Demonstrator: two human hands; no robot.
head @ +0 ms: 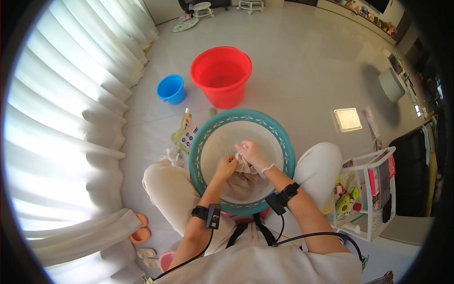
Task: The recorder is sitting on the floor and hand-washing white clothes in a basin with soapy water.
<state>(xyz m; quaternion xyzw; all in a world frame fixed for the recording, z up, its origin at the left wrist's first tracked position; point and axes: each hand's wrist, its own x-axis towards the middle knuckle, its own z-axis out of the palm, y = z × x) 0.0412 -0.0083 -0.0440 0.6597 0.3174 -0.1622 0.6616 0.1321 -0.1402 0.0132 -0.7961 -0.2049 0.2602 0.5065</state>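
A round washbasin (197, 156) with a teal rim and a white inside stands between my knees, holding cloudy water. My left hand (226, 167), bare, grips a bunched pale cloth (242, 165) above the water. On my right hand (252, 153) is a thin translucent glove, and its fingers close on the same cloth from the other side. The lower part of the fabric (241, 184) hangs into the water and spreads out there, looking brownish.
Beyond the basin stand a red bucket (221, 94) and a smaller blue bucket (171, 89). A detergent refill pouch (186, 133) lies left of the basin, near a crumpled white cloth (172, 156). White curtains (71, 124) hang at left; a white cart (369, 198) stands at right.
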